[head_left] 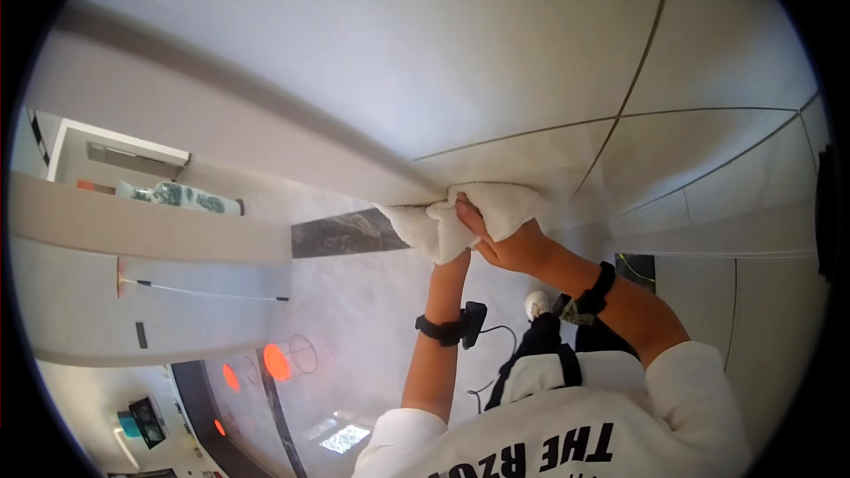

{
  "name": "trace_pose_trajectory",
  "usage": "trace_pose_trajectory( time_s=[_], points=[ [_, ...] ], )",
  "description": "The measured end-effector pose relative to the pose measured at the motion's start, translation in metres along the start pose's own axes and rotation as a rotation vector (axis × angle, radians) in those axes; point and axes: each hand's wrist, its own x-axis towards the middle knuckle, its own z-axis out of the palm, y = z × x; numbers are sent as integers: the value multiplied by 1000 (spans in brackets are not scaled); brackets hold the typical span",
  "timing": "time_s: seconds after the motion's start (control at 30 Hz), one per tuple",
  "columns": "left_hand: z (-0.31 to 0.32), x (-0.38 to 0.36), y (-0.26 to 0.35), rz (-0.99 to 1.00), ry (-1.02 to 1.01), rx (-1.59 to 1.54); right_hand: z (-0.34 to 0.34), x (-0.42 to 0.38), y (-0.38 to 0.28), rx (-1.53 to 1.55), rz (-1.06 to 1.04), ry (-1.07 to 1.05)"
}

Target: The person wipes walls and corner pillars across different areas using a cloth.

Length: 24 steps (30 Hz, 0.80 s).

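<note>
A white towel (505, 205) is bunched against the pale tiled wall (513, 155), close to the wall's corner edge. My right hand (509, 246) is closed on it, with a finger lying over the cloth. Folds of the towel cover most of my left hand (455, 262). Only the part near the wrist shows, and the cloth is gathered around it. Both hands are close together, almost touching. Each wrist wears a black band, and the left one carries a small black device (474, 323).
Below lies a pale glossy floor (354, 301) with a dark stripe (341, 235). At left, a green-and-white vase (195, 198) is in a niche and a long-handled mop or squeegee (212, 290) appears. Orange-topped round wire-frame items (277, 362) stand farther off. A thin cable (505, 336) hangs near my body.
</note>
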Motion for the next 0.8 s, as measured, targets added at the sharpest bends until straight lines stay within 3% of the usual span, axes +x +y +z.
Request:
trace_pose_trajectory(
  time_s=[0.07, 0.13, 0.2, 0.3, 0.37, 0.4, 0.47, 0.53, 0.6, 0.63, 0.7, 0.77, 0.8],
  points=[
    [11, -16, -3, -55, 22, -112, -4, -8, 6, 5, 6, -67],
    [-2, -11, 88, 2, -10, -19, -2, -17, 14, 0, -9, -131],
    [-4, -10, 108, 79, 100, -7, -3, -17, 15, 25, -105, -25],
    [-21, 6, 117, 292, 201, 390, -22, 11, 5, 153, -132, 41],
    [-33, 22, 127, 365, 315, 361, -39, 40, -13, 226, -143, 79],
    [-34, 30, 134, 352, 403, 133, -43, 51, -19, 238, -166, 114],
    [-38, 38, 141, 388, 453, 162, -44, 63, -27, 219, -178, 181],
    [-40, 41, 142, 475, 383, 558, -49, 66, -31, 387, 51, 29],
    [-37, 41, 131, 558, 331, 709, -47, 60, -31, 369, 82, 40],
    [-34, 40, 123, 591, 308, 729, -38, 50, -28, 272, 0, 125],
    [-28, 31, 119, 454, 242, 541, -28, 36, -22, 147, -95, 222],
    [-24, 16, 124, 119, 151, 121, -24, 26, -20, 84, -124, 252],
    [-27, 12, 124, 151, 119, 255, -26, 26, -24, 163, -73, 230]
  ],
)
